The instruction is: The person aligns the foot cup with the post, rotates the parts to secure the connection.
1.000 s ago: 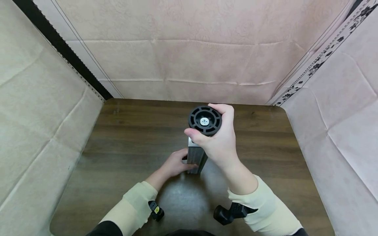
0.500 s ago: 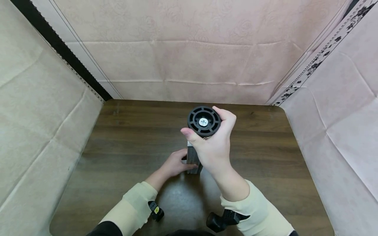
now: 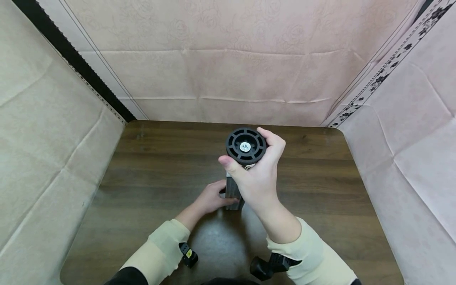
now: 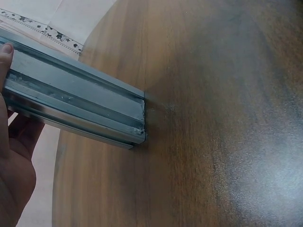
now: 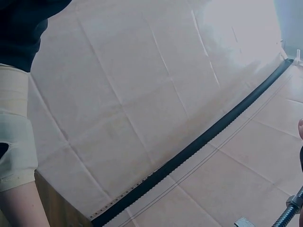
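Observation:
An aluminium profile (image 3: 233,188) stands upright on the wooden table, its long grooves showing in the left wrist view. My left hand (image 3: 211,196) grips it low down, thumb on the near side. Over its top end sits a black round levelling foot (image 3: 246,146) with a screw head at its centre. My right hand (image 3: 261,174) holds the foot by its rim, thumb at the near left and a finger at the far right. Below the foot, a threaded rod (image 5: 283,217) with a nut (image 5: 295,202) shows at the right wrist view's corner. Most of the right hand is out of that view.
The brown wooden table (image 3: 160,170) has a rounded edge. Pale cloth walls (image 3: 221,75) enclose it at the back and both sides, with a black strip (image 3: 89,71) at the left corner. Wrist cameras (image 3: 189,255) are strapped to both sleeves.
My right hand and forearm have swung a little to the left, the thumb shifting left along the foot's rim. Over the last half second they barely move. The left hand stays put on the profile.

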The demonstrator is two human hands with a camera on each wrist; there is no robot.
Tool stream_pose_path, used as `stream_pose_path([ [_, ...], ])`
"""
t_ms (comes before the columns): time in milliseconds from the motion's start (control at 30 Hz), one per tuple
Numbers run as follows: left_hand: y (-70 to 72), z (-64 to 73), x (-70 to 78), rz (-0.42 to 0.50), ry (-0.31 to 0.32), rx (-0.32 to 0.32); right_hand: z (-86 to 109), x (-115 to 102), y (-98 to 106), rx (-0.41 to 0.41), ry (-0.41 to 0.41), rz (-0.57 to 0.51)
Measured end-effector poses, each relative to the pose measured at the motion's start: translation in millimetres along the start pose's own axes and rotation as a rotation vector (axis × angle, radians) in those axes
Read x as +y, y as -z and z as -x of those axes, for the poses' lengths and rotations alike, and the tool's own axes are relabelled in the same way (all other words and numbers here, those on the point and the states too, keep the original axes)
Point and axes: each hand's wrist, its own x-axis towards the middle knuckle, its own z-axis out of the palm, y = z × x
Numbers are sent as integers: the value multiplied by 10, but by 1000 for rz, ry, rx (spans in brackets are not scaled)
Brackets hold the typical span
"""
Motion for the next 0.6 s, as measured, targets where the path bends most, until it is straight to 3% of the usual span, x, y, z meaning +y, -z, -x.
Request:
stream_pose_path([
  [133, 4, 1, 6, -10, 2, -5, -21, -10, 46, -19, -29, -35],
  [267, 12, -2, 18, -16, -8, -13, -117, -16, 123, -13, -12, -44],
  [333, 16, -3, 24, -11, -5, -20, -206, 0, 174, -48, 7, -72],
  [433, 25, -2, 31, -3, 13, -32, -366, 56, 253, -173, 32, -168],
  [600, 30, -4, 21, -11, 22, -42, -583, 184, 344, -449, 69, -315],
])
